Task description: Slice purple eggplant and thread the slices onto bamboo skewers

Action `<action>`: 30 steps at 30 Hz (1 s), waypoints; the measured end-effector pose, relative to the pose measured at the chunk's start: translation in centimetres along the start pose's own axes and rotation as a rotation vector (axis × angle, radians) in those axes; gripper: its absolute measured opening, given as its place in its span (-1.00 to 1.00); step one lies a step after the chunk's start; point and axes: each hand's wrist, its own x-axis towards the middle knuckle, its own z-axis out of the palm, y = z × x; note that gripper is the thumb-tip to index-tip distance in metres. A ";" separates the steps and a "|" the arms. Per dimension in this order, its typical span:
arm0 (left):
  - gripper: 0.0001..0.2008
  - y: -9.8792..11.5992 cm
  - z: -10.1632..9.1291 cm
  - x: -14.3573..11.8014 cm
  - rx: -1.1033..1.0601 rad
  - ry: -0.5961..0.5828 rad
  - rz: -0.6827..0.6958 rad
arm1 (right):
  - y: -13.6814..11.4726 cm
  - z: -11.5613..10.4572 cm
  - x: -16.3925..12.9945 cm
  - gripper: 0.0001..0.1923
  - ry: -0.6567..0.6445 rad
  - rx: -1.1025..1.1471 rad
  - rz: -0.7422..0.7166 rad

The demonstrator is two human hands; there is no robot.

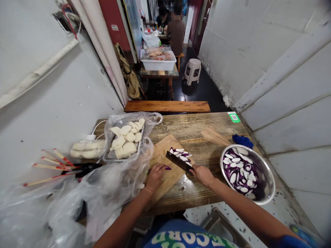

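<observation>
My right hand (203, 175) is wrapped round the handle of a dark-bladed kitchen knife (179, 162), which lies slantwise over the wooden cutting board (164, 147). Against the blade's far side is a heap of white, purple-skinned eggplant slices (183, 154). On the near side of the knife, my left hand (156, 176) is closed over a purple eggplant piece (167, 167), its end showing past the fingers. To the right, a steel bowl (272, 193) holds many more eggplant slices (239, 172).
A bagged tray of pale slices (128, 137) stands left of the board, beside plastic bags (116, 182) and red-tipped sticks (59, 165). Wooden skewers (214, 136) and a blue cloth (242, 140) lie near the bowl. Beyond are a bench (168, 106), a stool (192, 70) and seated people.
</observation>
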 end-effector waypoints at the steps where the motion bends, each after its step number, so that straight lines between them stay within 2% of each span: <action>1: -0.70 0.0 0.2 0.0 -0.021 0.012 -0.004 | 0.2 0.0 -0.1 -0.65 0.010 -0.010 -0.006; 6: -0.75 0.9 1.3 1.0 -0.074 0.014 0.002 | 0.1 -0.6 -1.0 -0.63 0.039 -0.036 -0.056; 10: -0.78 1.2 1.3 1.0 -0.003 0.084 -0.138 | -0.1 -1.1 -2.1 -0.66 0.036 -0.047 -0.100; 16: -0.75 -0.4 1.0 -0.2 -0.014 0.031 0.049 | -0.5 -1.3 -2.5 -0.66 0.024 -0.062 -0.125; 23: -0.75 -1.0 1.6 -0.6 0.052 0.021 0.085 | -0.5 -1.7 -2.1 -0.67 -0.001 -0.073 -0.147; 30: -0.74 -1.0 1.3 -0.5 0.050 0.002 0.105 | -0.5 -1.7 -1.6 -0.67 -0.034 -0.048 -0.116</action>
